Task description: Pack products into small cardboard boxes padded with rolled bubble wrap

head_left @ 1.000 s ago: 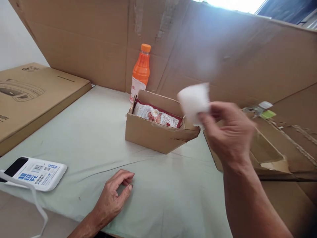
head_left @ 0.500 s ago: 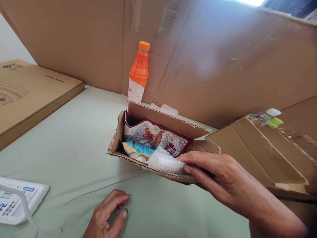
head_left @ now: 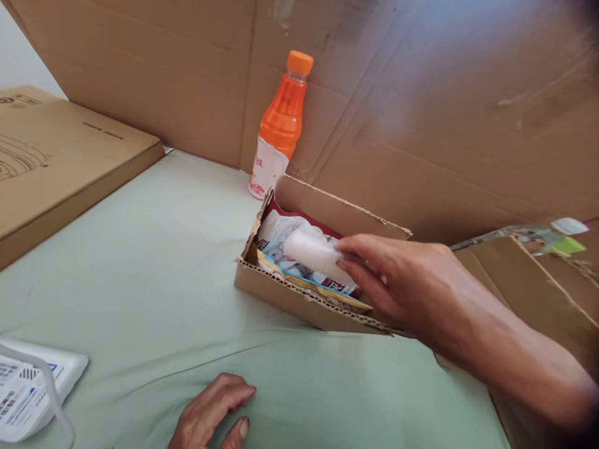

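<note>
Clock centred on the small box, 12 away from the person. Cardboard wall (head_left: 196, 81) largest, spanning the back from 10 to 2. Table (head_left: 150, 268) under pale green cloth, creased below the small box. Flat box (head_left: 84, 162) at 10; large box (head_left: 510, 274) at 3, close in, its near end partly behind the forearm. Small box (head_left: 281, 298) open-topped; far side stands tall, near rim ragged, right end hidden by the hand. Right hand (head_left: 397, 271) reaches in from 4, thumb and fingertips pinching one end of a white pad. Orange bottle (head_left: 279, 128) upright at 11, just behind the far-left corner; contact not clear. White package (head_left: 42, 386) at 8, cut by the frame. Left hand (head_left: 210, 408) at 7, below the box: fingers loosely curled, thumb apart, nothing seen between. Inside the small box, a red-edged packet (head_left: 274, 224) and, nearer, a yellow-edged packet (head_left: 332, 293). White pad (head_left: 309, 249) over both, within the rim; touching or not, cannot tell. Step in hand looks like handling the pad at the box mouth; next move likely calls for a steady pinch clear of both edges. Tightest at 11 and 3; most room across the cloth, 8 to 10.
</note>
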`<state>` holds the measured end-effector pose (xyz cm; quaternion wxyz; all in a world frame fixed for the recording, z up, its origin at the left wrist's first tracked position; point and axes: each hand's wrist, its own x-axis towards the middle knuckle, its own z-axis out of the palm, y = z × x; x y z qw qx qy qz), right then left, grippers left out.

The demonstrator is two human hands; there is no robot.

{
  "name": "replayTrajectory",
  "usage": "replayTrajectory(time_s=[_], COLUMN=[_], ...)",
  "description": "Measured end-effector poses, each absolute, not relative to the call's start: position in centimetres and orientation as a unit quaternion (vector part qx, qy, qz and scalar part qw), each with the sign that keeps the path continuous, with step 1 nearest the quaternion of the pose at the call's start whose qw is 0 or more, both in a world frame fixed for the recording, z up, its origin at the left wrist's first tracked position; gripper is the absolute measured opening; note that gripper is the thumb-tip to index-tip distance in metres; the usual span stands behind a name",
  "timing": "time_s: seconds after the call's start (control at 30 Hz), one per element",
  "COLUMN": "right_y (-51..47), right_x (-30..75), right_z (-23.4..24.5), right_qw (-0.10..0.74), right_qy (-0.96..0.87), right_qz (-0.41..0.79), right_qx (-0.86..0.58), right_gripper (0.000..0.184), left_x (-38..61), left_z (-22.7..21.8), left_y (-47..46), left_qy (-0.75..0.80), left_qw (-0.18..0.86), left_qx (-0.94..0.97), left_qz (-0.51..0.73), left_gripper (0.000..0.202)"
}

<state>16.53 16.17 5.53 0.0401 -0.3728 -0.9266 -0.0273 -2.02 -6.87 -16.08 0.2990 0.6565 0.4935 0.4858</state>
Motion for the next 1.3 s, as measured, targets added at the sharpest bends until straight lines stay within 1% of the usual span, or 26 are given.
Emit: replayTrajectory(time_s=[0.07,0.13,0.2,0.23,0.3,0.4,0.47,0.5,0.53,0.57,0.63,0.7,0.73,0.8,0.87,0.93,1.0,1.03,1.1,1.17,1.23,1.3], right_y=[17.4,18.1,18.3,18.2,18.1,18.2,18.6,18.6,18.5,18.2,16.7,14.3,12.8,10.1,8.1,7.3,7.6,8.0,9.0,9.6,9.1,7.2], right_x=[15.2,13.9,12.9,12.5,11.9,11.9,12.6,13.3,14.2,15.3,18.1,21.3,22.8,25.2,26.5,26.3,25.0,24.0,22.2,21.3,21.9,23.8], right_z=[5.6,5.5,5.1,4.8,4.3,3.9,4.5,5.0,5.6,6.2,7.1,7.0,6.3,4.0,0.7,-2.6,-5.2,-6.0,-6.8,-6.8,-6.6,-6.5], right_qw=[-0.046,-0.153,-0.226,-0.245,-0.259,-0.258,-0.222,-0.181,-0.121,-0.042,0.15,0.324,0.388,0.468,0.482,0.457,0.424,0.41,0.39,0.383,0.387,0.396], right_qy=[-0.922,-0.917,-0.912,-0.911,-0.909,-0.911,-0.921,-0.928,-0.934,-0.934,-0.906,-0.839,-0.803,-0.748,-0.72,-0.706,-0.706,-0.709,-0.711,-0.705,-0.692,-0.671], right_qz=[-0.05,-0.035,-0.022,-0.029,-0.061,-0.078,-0.064,-0.056,-0.048,-0.042,-0.041,-0.046,-0.04,0.0,0.059,0.122,0.195,0.229,0.279,0.305,0.307,0.279], right_qx=[-0.381,-0.368,-0.341,-0.33,-0.32,-0.312,-0.315,-0.321,-0.334,-0.351,-0.394,-0.435,-0.451,-0.47,-0.495,-0.527,-0.533,-0.527,-0.515,-0.513,-0.526,-0.561], right_gripper=[0.017,0.017,0.018,0.02,0.024,0.022,0.018,0.016,0.015,0.014,0.014,0.014,0.013,0.009,0.012,0.028,0.045,0.05,0.053,0.053,0.048,0.041], left_x=[-2.1,-2.1,-2.0,-2.0,-1.9,-1.8,-1.7,-1.7,-1.6,-1.6,-1.6,-1.5,-1.4,-1.2,-1.0,-1.2,-1.7,-2.0,-2.5,-2.3,-1.2,0.8], left_z=[-16.3,-16.4,-16.4,-16.3,-16.0,-15.5,-15.2,-15.1,-15.0,-15.0,-14.9,-14.4,-14.0,-12.8,-11.3,-9.9,-9.1,-8.9,-8.8,-8.8,-8.8,-8.5], left_y=[-6.9,-6.9,-7.0,-7.0,-7.1,-7.2,-7.2,-7.3,-7.4,-7.5,-7.7,-7.5,-7.2,-5.8,-3.6,-0.9,1.8,3.0,5.2,6.7,7.2,6.6], left_qy=[0.488,0.488,0.49,0.489,0.488,0.496,0.508,0.514,0.52,0.528,0.561,0.608,0.63,0.656,0.655,0.639,0.637,0.636,0.618,0.594,0.578,0.567], left_qw=[0.296,0.297,0.304,0.31,0.324,0.331,0.332,0.333,0.332,0.329,0.316,0.304,0.301,0.3,0.293,0.275,0.281,0.286,0.3,0.313,0.324,0.34], left_qx=[0.66,0.661,0.658,0.656,0.647,0.635,0.629,0.626,0.624,0.621,0.602,0.562,0.533,0.475,0.431,0.407,0.382,0.372,0.374,0.386,0.396,0.407], left_qz=[0.488,0.486,0.484,0.485,0.488,0.491,0.486,0.483,0.48,0.478,0.472,0.472,0.477,0.504,0.548,0.592,0.607,0.613,0.623,0.632,0.635,0.63], left_gripper=[0.047,0.046,0.044,0.044,0.044,0.04,0.035,0.032,0.031,0.03,0.032,0.04,0.045,0.056,0.066,0.074,0.079,0.079,0.073,0.059,0.047,0.043])
